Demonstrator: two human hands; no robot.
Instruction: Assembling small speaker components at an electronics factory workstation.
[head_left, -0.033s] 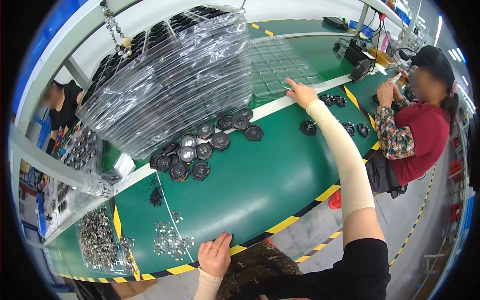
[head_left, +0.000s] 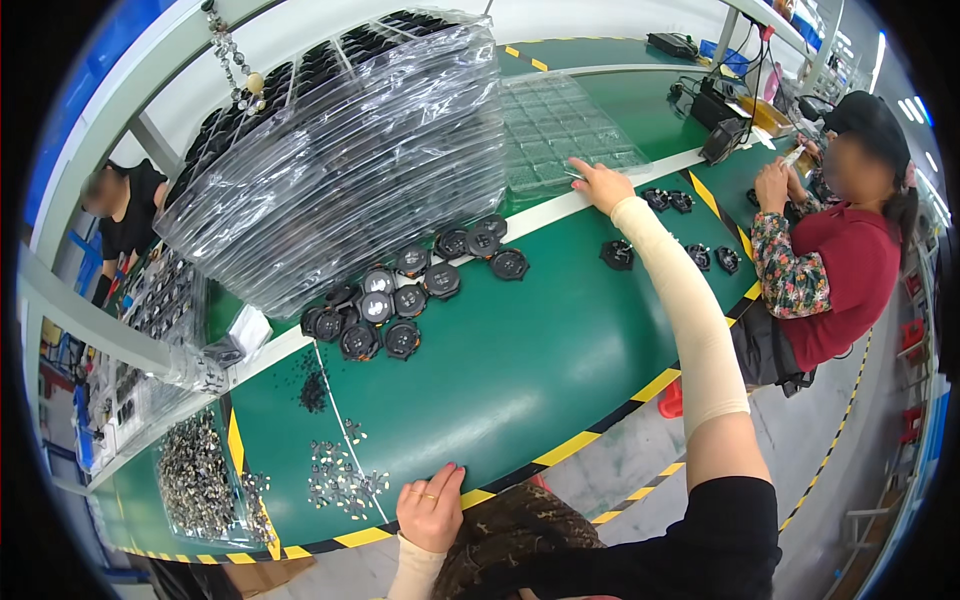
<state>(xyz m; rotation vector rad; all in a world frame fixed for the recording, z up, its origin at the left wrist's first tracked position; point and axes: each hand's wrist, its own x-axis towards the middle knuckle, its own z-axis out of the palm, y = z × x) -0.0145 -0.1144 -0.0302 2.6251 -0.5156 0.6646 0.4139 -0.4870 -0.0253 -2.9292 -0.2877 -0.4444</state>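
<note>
My right hand (head_left: 603, 188) is stretched out to the far side of the green bench. Its fingers are closed on thin metal tweezers (head_left: 574, 176), whose tips point left over a clear compartment tray (head_left: 570, 130). My left hand (head_left: 430, 510), with a ring on one finger, rests on the near edge of the bench and holds nothing that I can see. Left of it lie scattered small metal-and-dark parts (head_left: 345, 478). Round black watch-like cases (head_left: 410, 299) sit in a loose group at mid-bench, and a single black case (head_left: 617, 254) lies below my right wrist.
A tall stack of clear plastic trays (head_left: 350, 170) stands at the back left. Tiny black pieces (head_left: 313, 392) and a bag of small parts (head_left: 195, 475) lie at left. A co-worker (head_left: 850, 240) sits at right, near several black parts (head_left: 698, 257). Another person (head_left: 130, 210) is at far left.
</note>
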